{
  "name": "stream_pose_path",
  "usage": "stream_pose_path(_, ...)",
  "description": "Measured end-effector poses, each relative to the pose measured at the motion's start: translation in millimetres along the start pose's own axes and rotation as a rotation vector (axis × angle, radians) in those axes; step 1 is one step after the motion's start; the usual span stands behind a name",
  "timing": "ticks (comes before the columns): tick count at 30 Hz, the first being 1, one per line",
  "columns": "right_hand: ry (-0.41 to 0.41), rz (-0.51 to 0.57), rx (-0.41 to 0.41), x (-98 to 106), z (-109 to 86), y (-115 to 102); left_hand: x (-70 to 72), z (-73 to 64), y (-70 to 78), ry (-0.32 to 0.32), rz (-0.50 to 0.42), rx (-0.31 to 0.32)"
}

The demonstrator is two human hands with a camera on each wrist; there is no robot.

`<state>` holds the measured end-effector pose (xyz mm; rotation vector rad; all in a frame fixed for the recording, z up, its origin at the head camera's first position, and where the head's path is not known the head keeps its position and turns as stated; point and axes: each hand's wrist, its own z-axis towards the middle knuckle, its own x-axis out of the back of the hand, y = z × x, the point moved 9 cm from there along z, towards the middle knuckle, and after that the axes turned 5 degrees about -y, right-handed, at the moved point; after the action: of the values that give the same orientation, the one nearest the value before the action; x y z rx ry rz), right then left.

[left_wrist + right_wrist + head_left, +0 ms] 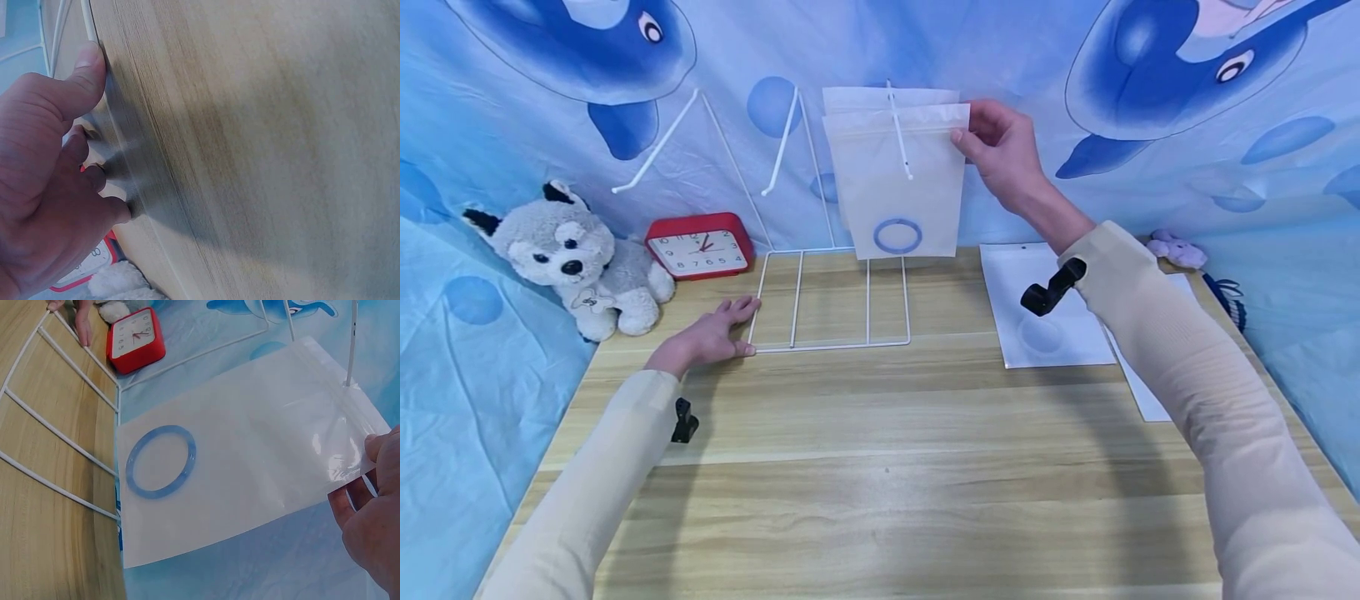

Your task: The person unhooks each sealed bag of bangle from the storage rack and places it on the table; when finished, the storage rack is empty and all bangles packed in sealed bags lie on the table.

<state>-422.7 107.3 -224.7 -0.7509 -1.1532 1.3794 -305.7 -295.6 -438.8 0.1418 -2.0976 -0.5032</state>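
A white wire display rack with upright hooks stands on the table. From its right hook hangs a white-backed zip bag with a clear front; a blue ring, like a bangle, lies inside. Another white bag shows behind it on the same hook. My right hand pinches the front bag's upper right edge, thumb in front and fingers behind. At the rack's left side, my left hand rests with spread fingers on the base; its thumb touches the wire near the front corner.
Left of the rack sit a red clock and a grey plush dog. Right of it lies a white bag with a faint ring shape, beside another white sheet-like item. A small purple plush is at the back right.
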Motion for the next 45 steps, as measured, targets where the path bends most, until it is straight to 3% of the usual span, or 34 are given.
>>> stream_pose_path(12, -0.033, 0.088, 0.025, -6.5, 2.1, -5.3, 0.5, 1.6, -2.4, 0.006, 0.011, -0.005)
stream_pose_path(20, -0.03, 0.02, 0.038, -11.3, 7.2, -11.6, 0.3, 1.9, -3.4, 0.003, 0.01, 0.007)
stream_pose_path(34, -0.071, 0.01, -0.001, -23.7, 16.2, -17.2, -0.5, 0.2, -1.2, 0.003, 0.001, 0.011)
stream_pose_path(45, -0.097, 0.064, -0.01, -31.8, 18.8, -18.3, -0.3, -0.8, -1.0, 0.005, -0.001, 0.013)
